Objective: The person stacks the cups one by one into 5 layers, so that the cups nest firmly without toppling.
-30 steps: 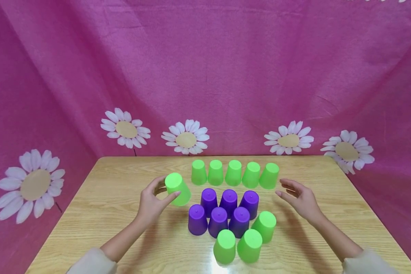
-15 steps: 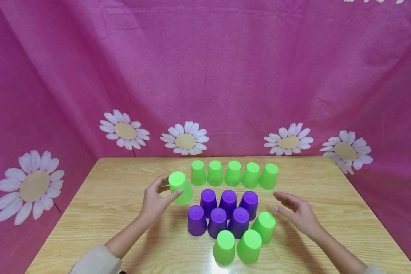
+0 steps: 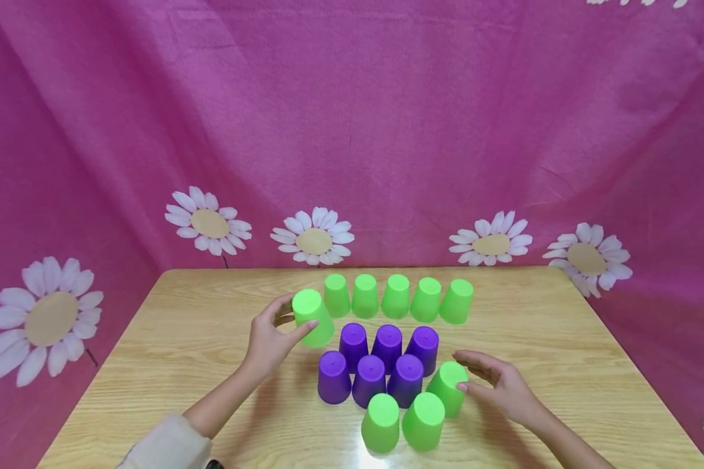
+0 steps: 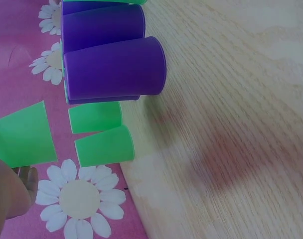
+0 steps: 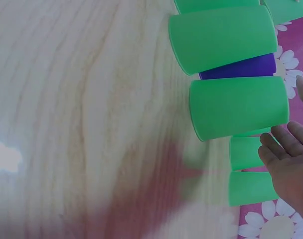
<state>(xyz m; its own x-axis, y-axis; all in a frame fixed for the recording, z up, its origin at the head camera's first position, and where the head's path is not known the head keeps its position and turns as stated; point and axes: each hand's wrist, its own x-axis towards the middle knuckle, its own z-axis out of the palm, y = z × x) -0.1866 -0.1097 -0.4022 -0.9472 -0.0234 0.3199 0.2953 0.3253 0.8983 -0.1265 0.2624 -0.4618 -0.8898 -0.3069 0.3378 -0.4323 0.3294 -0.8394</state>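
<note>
My left hand [image 3: 270, 335] grips an upside-down green cup [image 3: 313, 319] between thumb and fingers. In the left wrist view that held cup [image 4: 27, 137] is raised off the table. My right hand [image 3: 501, 384] is beside the nearest-right green cup [image 3: 448, 389], thumb and fingers spread near its side; whether they touch it I cannot tell. Two more green cups [image 3: 381, 423] stand in front. Behind them several purple cups [image 3: 369, 382] stand upside down in two close rows.
A row of several upside-down green cups [image 3: 396, 298] stands at the back of the wooden table [image 3: 182, 339]. Beyond the table's far edge hangs a magenta cloth [image 3: 352, 143] printed with white daisies.
My left hand has carried its green cup slightly right and up in the view. My right hand has come down and left, from beside the back row to the front-right green cup.
</note>
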